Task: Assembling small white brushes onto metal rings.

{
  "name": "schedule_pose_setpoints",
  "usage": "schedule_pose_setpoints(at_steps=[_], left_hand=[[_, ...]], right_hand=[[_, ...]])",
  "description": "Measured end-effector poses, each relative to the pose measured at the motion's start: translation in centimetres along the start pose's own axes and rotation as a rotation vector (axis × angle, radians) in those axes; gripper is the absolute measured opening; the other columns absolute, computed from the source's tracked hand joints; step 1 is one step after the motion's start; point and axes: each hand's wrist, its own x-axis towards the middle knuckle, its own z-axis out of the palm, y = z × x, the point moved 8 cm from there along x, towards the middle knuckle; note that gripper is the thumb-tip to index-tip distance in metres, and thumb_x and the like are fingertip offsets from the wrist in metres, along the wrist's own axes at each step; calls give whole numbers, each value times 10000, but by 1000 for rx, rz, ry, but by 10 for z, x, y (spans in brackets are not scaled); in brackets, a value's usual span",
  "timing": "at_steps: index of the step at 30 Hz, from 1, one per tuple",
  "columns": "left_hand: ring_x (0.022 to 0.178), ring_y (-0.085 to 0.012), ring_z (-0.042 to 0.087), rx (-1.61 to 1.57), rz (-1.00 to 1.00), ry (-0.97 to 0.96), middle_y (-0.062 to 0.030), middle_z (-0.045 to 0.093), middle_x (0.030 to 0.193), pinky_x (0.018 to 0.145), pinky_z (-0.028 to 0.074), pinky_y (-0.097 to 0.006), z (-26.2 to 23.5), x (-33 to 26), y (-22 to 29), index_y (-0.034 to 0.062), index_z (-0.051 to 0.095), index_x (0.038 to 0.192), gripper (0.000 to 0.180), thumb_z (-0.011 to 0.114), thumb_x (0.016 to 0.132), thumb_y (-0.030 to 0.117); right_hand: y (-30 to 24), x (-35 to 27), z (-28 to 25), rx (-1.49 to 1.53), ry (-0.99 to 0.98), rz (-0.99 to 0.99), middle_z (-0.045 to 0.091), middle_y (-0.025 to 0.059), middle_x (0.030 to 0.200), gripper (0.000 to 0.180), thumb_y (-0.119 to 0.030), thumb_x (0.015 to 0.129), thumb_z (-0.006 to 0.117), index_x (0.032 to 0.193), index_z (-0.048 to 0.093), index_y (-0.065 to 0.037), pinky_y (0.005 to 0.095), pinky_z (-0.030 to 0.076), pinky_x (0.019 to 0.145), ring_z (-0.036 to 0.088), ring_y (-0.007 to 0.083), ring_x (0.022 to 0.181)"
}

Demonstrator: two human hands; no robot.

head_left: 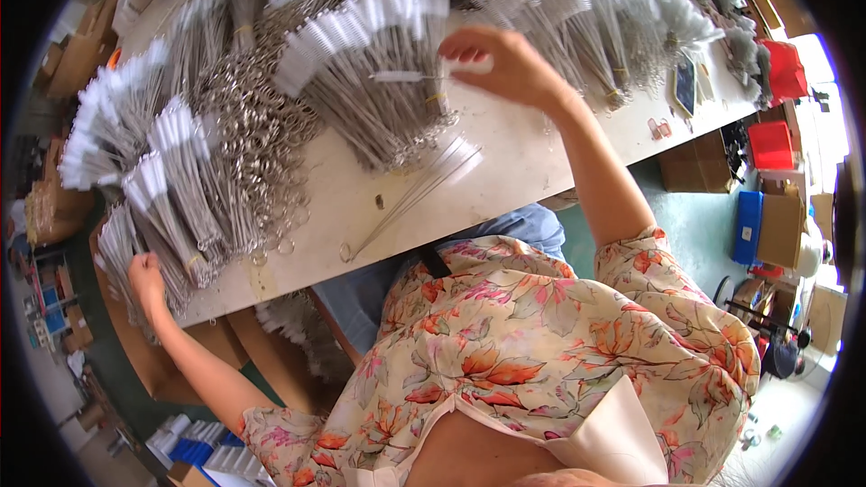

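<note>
My right hand (505, 63) is raised over the white table (523, 162) and pinches a single thin wire brush (410, 76) with a white bristle tip, held level above a fanned bundle of the same brushes (379, 81). My left hand (146, 278) is at the table's left edge, closed around the end of another bundle of wire brushes (171, 216). Several loose brushes (410, 198) with ring ends lie on the bare table between my arms. Many more tied bundles (595, 9) cover the far side.
A heap of metal rings (248, 140) lies among the bundles. A dark flat device (686, 83) rests near the right end. Red bins (771, 144), a blue box (747, 227) and cardboard boxes (780, 225) stand on the floor at right; more cardboard boxes (54, 207) stand at left.
</note>
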Motion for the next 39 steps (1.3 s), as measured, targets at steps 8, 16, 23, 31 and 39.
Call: schedule_pose_setpoints(at_steps=[8, 16, 23, 31, 39], left_hand=[[596, -161, 516, -123, -53, -54, -99, 596, 640, 612, 428, -312, -12, -7, -23, -37, 584, 712, 186, 622, 730, 144], [666, -63, 477, -556, 134, 231, 7, 553, 797, 611, 400, -217, -56, -26, 36, 0, 590, 970, 200, 538, 891, 176], [557, 13, 328, -921, 20, 221, 65, 429, 733, 427, 264, -153, -85, -52, 147, 96, 566, 1160, 275, 473, 933, 223], [503, 31, 242, -1064, -70, 117, 64, 390, 721, 392, 163, -149, -59, -58, 182, 59, 583, 1133, 307, 477, 934, 267], [508, -14, 311, -1297, -95, -11, 36, 439, 735, 417, 216, -145, -27, -80, 235, -32, 592, 1017, 306, 483, 930, 240]], right_hand=[[-15, -19, -36, -137, 186, -15, 613, 105, 878, 130, -86, 812, 541, 919, 612, -65, 357, 487, 710, 603, 293, 791], [85, -30, -140, -501, 340, 609, 662, 71, 844, 251, -315, 755, 627, 873, 685, -102, 357, 482, 728, 627, 240, 785], [99, -30, -176, -210, 577, 401, 655, 29, 727, 190, -229, 768, 663, 847, 692, -59, 228, 463, 612, 570, 92, 630], [181, -32, -288, -696, 448, 509, 655, 100, 864, 248, -342, 761, 561, 868, 677, -150, 396, 494, 724, 637, 263, 771], [156, -46, -315, -1029, 488, 538, 655, 53, 849, 158, -246, 778, 569, 894, 671, -213, 365, 489, 705, 625, 247, 814]])
